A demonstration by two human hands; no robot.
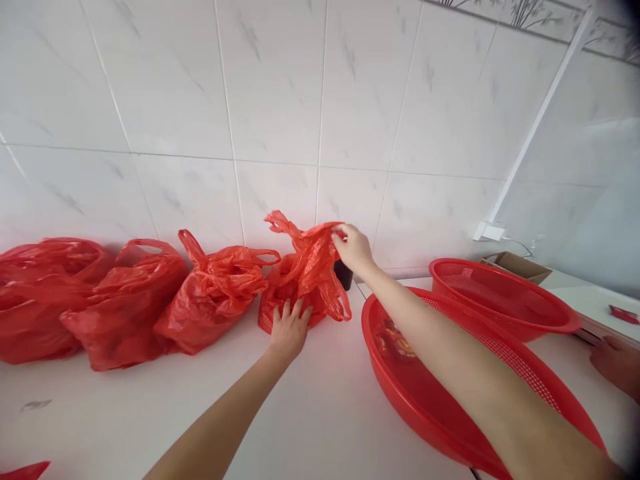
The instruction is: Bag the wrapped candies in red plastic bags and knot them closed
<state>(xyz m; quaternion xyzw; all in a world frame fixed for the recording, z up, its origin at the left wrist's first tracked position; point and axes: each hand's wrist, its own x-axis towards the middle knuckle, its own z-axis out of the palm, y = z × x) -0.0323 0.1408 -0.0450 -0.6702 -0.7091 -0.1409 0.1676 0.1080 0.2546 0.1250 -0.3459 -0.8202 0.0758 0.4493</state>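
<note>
A red plastic bag (313, 263) stands by the tiled wall, its upper part pulled up and crumpled. My right hand (354, 248) pinches the top edge of this bag and holds it raised. Low on the bag's front lies my left hand (291, 328), fingers spread and touching the plastic. What the bag contains is hidden. Just left of it sits another filled red plastic bag (210, 300) with its handles sticking up. Behind the raised plastic, part of a dark object (343, 273) shows.
More filled red bags (130, 307) line the wall at left. Under my right forearm is a red basket (380, 373) holding a few wrapped packets (397, 340). Behind it are a second red basket (505, 293) and a cardboard box (520, 265). Another person's hand (617, 363) rests at far right.
</note>
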